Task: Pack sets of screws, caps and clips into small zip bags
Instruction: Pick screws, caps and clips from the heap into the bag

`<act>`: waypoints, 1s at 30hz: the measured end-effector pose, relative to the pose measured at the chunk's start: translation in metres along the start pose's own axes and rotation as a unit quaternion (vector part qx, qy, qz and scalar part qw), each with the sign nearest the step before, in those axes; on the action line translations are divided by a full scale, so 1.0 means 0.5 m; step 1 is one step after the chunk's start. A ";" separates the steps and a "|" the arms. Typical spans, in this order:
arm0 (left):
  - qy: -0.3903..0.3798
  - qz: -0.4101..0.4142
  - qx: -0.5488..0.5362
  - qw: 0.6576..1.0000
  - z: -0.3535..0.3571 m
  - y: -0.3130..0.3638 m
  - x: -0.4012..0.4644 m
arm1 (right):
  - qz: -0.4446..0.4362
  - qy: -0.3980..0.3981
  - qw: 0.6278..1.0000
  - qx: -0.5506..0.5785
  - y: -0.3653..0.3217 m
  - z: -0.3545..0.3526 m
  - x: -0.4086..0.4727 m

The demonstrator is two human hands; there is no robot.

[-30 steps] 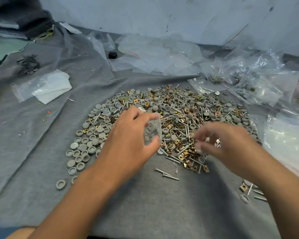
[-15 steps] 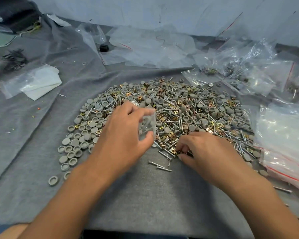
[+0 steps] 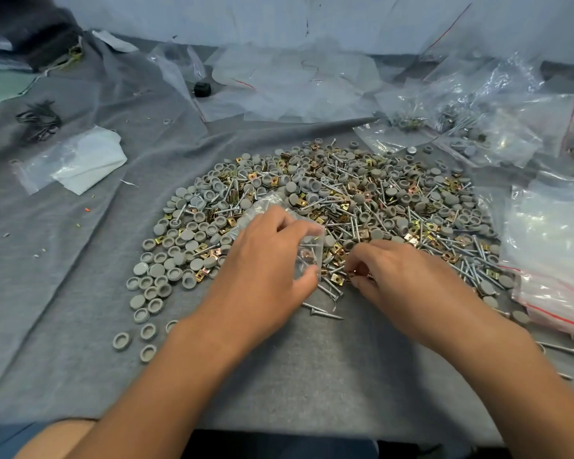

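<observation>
Head view: a person's two bare forearms reach over a grey cloth (image 3: 80, 293), elbows cut off by the lower edge.
Left hand (image 3: 262, 270): grasps a small clear zip bag (image 3: 309, 256) between thumb and fingers; contents hard to make out through the film.
Right hand (image 3: 401, 279): fingertips curled, pinching at brass-coloured square clips (image 3: 337, 278) on the pile's near edge; what they grip is hidden.
Pile: grey round plastic caps (image 3: 179, 260), silver screws (image 3: 325, 313) and clips heaped at 12 o'clock from the hands.
3 o'clock: clear red-striped zip bags (image 3: 557, 260), cut off at the frame's edge.
10 o'clock: folded white sheet (image 3: 90, 160) inside plastic.
</observation>
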State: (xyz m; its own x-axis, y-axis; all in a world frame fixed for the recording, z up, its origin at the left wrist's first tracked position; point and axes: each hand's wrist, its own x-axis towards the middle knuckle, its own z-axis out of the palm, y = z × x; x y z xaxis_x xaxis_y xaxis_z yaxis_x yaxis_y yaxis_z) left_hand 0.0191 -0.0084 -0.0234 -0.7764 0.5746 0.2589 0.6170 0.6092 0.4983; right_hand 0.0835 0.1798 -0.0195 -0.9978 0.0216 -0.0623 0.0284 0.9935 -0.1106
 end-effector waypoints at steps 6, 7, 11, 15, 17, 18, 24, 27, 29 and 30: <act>0.001 -0.004 -0.005 1.000 0.001 -0.002 0.000 | -0.003 0.005 0.997 0.071 0.019 0.005 0.004; 0.000 -0.005 -0.004 1.000 0.001 -0.003 0.001 | -0.003 0.005 0.996 0.091 0.022 0.004 0.006; -0.004 -0.006 0.001 1.000 0.002 -0.005 0.001 | -0.017 -0.011 0.993 0.118 0.025 -0.002 0.008; -0.006 -0.007 -0.003 1.000 0.002 -0.005 0.002 | -0.042 -0.036 0.994 0.097 0.020 0.000 0.005; -0.007 -0.009 -0.003 1.000 0.002 -0.005 0.002 | -0.049 -0.043 0.994 0.086 0.016 0.002 0.004; -0.007 -0.009 -0.003 1.000 0.002 -0.004 0.002 | -0.049 -0.045 0.995 0.080 0.014 0.002 0.004; -0.009 -0.010 -0.005 1.000 0.002 -0.004 0.001 | -0.055 -0.001 0.998 0.026 0.001 0.006 0.002; -0.006 -0.010 -0.002 1.000 0.001 -0.004 0.000 | -0.061 0.016 0.994 0.086 0.004 0.000 0.004; -0.001 -0.007 0.003 1.000 0.001 -0.005 0.001 | -0.069 0.106 0.977 0.170 -0.002 -0.010 0.009; 0.000 -0.007 0.007 1.000 0.002 -0.005 0.002 | -0.084 0.159 0.965 0.191 -0.009 -0.014 0.012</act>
State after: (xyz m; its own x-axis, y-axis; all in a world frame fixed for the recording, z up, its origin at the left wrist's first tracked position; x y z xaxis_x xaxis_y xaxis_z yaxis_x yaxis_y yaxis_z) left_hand 0.0170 -0.0088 -0.0250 -0.7851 0.5660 0.2515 0.6074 0.6245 0.4909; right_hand 0.0771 0.1762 -0.0122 -0.9564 -0.0434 0.2888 -0.1766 0.8737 -0.4534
